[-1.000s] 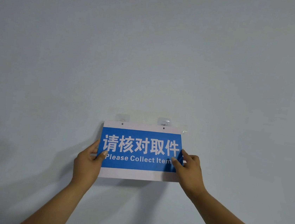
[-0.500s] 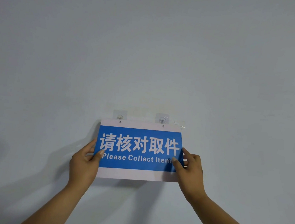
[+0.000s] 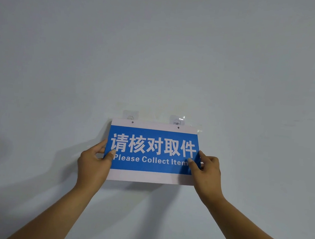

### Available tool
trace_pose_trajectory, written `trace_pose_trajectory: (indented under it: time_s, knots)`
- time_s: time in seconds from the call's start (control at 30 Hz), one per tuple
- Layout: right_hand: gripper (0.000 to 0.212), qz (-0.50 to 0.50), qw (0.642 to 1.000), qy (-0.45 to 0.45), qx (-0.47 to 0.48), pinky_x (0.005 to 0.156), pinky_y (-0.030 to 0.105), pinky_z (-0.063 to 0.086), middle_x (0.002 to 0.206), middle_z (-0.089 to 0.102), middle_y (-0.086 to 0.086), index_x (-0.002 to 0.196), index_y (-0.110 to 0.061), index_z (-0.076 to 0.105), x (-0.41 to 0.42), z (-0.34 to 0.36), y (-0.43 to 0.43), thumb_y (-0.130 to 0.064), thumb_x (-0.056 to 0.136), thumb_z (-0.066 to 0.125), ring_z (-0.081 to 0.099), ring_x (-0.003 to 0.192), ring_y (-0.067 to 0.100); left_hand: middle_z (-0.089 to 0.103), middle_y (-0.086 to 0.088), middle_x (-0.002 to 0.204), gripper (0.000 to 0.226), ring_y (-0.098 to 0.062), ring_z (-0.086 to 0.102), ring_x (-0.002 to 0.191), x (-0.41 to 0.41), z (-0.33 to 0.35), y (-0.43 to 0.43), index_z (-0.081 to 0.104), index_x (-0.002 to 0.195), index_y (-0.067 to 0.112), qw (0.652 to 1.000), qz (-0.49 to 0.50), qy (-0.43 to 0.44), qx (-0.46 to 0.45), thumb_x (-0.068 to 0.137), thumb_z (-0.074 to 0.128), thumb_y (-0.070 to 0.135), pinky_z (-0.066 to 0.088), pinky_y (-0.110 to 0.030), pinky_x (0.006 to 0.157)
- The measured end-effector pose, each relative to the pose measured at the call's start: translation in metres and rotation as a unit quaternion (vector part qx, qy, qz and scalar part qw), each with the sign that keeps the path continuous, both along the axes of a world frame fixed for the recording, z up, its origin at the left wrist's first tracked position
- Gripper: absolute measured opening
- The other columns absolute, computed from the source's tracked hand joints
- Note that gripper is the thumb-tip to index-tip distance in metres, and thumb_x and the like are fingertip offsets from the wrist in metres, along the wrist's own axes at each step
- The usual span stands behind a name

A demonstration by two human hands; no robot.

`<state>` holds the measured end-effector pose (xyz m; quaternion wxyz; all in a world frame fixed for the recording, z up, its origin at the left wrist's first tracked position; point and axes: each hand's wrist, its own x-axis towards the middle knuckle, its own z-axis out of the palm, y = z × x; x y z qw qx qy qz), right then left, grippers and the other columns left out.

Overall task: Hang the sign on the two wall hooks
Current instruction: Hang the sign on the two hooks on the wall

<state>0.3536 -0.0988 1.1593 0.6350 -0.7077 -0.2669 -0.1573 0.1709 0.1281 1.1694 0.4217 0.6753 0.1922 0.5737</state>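
Against pale wall (image 3: 160, 51): sign (image 3: 152, 152) pinched by left hand (image 3: 93, 164) and right hand (image 3: 206, 174), holes seemingly just below hooks (image 3: 131, 115).

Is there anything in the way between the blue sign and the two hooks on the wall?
Nothing visible blocks it. The sign is held at its sides by the left hand and right hand, with its top edge just under the left hook and right hook. Only bare wall surrounds them.
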Motion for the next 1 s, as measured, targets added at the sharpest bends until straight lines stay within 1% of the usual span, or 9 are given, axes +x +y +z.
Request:
trace_pose_trajectory:
  time_s: [0.13,0.23,0.37,0.47,0.6,0.73,0.8,0.87,1.0]
  knots:
    - [0.050,-0.003,1.000,0.004,-0.011,0.089,0.037,0.054,0.122,0.042,-0.003,0.141,-0.021,0.049,-0.001,-0.008,0.003,-0.035,0.095,0.062,0.055,0.112,0.019,0.071,0.001,0.108,0.042,-0.002,0.064,0.075,0.000,-0.005,-0.001,0.065,0.136,0.019,1.000,0.006,0.002,0.002,0.095,0.068,0.016,0.045,-0.013,0.057]
    - [0.049,-0.006,1.000,0.001,-0.012,0.092,0.040,0.055,0.122,0.043,-0.003,0.141,-0.025,0.049,0.000,-0.010,0.005,-0.035,0.095,0.061,0.055,0.112,0.019,0.073,-0.002,0.114,0.044,-0.007,0.065,0.077,-0.001,-0.010,0.001,0.063,0.139,0.020,1.000,0.001,0.004,0.005,0.095,0.068,0.019,0.046,-0.010,0.055]
    - [0.049,-0.008,1.000,-0.005,-0.015,0.092,0.040,0.055,0.120,0.044,-0.002,0.141,-0.026,0.050,0.005,-0.015,0.008,-0.035,0.094,0.062,0.055,0.108,0.019,0.074,-0.002,0.108,0.044,0.001,0.065,0.076,-0.003,-0.016,0.000,0.063,0.138,0.022,1.000,-0.006,0.000,0.001,0.095,0.068,0.021,0.046,-0.005,0.050]
    - [0.053,-0.003,1.000,-0.006,-0.021,0.092,0.041,0.055,0.121,0.044,-0.001,0.143,-0.026,0.048,0.008,-0.018,0.011,-0.037,0.093,0.063,0.056,0.108,0.020,0.075,-0.003,0.107,0.043,0.001,0.066,0.075,-0.004,-0.011,0.000,0.064,0.138,0.021,1.000,-0.007,-0.007,0.006,0.096,0.067,0.018,0.046,-0.001,0.053]
    - [0.057,-0.001,1.000,-0.005,-0.022,0.091,0.043,0.054,0.121,0.044,-0.003,0.146,-0.024,0.046,0.007,-0.019,0.017,-0.036,0.093,0.064,0.055,0.108,0.020,0.072,0.003,0.106,0.042,0.008,0.061,0.075,-0.002,0.003,0.010,0.063,0.139,0.021,1.000,-0.001,-0.001,0.011,0.097,0.066,0.018,0.046,-0.004,0.050]
    - [0.057,0.001,0.999,-0.027,-0.036,0.091,0.043,0.055,0.120,0.046,-0.002,0.145,-0.025,0.046,0.006,-0.021,0.017,-0.037,0.092,0.065,0.057,0.107,0.021,0.072,0.004,0.106,0.044,-0.003,0.068,0.081,-0.003,0.008,0.019,0.061,0.140,0.022,1.000,-0.013,0.015,0.002,0.096,0.067,0.020,0.049,-0.012,0.056]
    - [0.055,-0.002,0.999,-0.038,-0.034,0.093,0.043,0.055,0.120,0.047,-0.001,0.144,-0.026,0.046,0.007,-0.021,0.014,-0.037,0.093,0.064,0.057,0.107,0.020,0.071,0.006,0.102,0.045,-0.001,0.067,0.078,-0.002,0.003,0.019,0.061,0.140,0.021,1.000,-0.012,0.018,-0.005,0.095,0.068,0.018,0.047,-0.008,0.054]
    - [0.051,-0.009,0.998,-0.050,-0.029,0.093,0.041,0.053,0.118,0.047,0.000,0.142,-0.027,0.048,0.007,-0.019,0.010,-0.035,0.094,0.062,0.056,0.106,0.019,0.075,0.001,0.110,0.046,0.002,0.063,0.073,0.000,-0.005,0.016,0.061,0.140,0.019,1.000,-0.008,0.023,-0.010,0.095,0.069,0.018,0.044,-0.004,0.053]
    - [0.050,-0.011,0.998,-0.057,-0.040,0.093,0.044,0.054,0.116,0.047,0.000,0.142,-0.027,0.048,0.008,-0.017,0.006,-0.035,0.094,0.062,0.055,0.106,0.020,0.075,-0.004,0.122,0.046,-0.004,0.064,0.079,0.006,-0.017,0.014,0.061,0.141,0.019,1.000,0.000,0.016,-0.015,0.095,0.069,0.020,0.045,-0.006,0.054]
